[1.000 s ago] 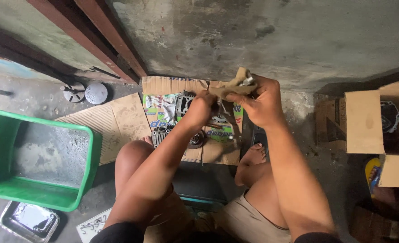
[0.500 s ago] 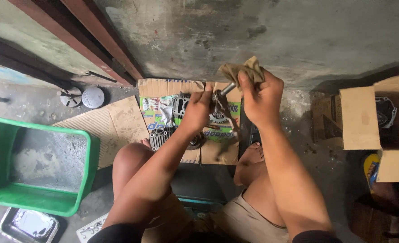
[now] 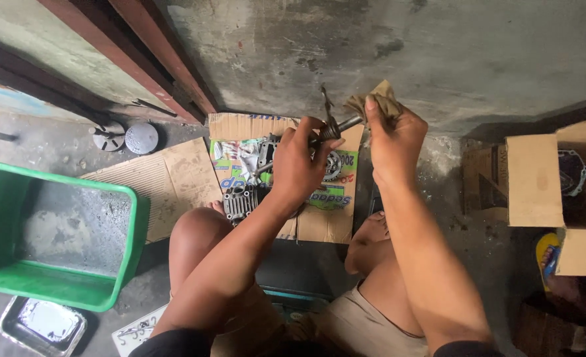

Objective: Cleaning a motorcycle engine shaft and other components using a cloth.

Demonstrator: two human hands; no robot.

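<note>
— What did the left hand (image 3: 299,165) have?
— It was closed round a metal shaft (image 3: 336,127), raised above the printed cardboard (image 3: 319,211) on the floor.
— And the right hand (image 3: 392,139)?
— Fingers pinched shut on a tan rag (image 3: 376,102), pressed against the shaft's end. A finned engine part (image 3: 240,201) lay just below; a green tub (image 3: 15,277) sat well apart.

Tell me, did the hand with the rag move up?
Yes. The right hand with the rag rose from over the flattened cardboard to in front of the grey wall.
</note>
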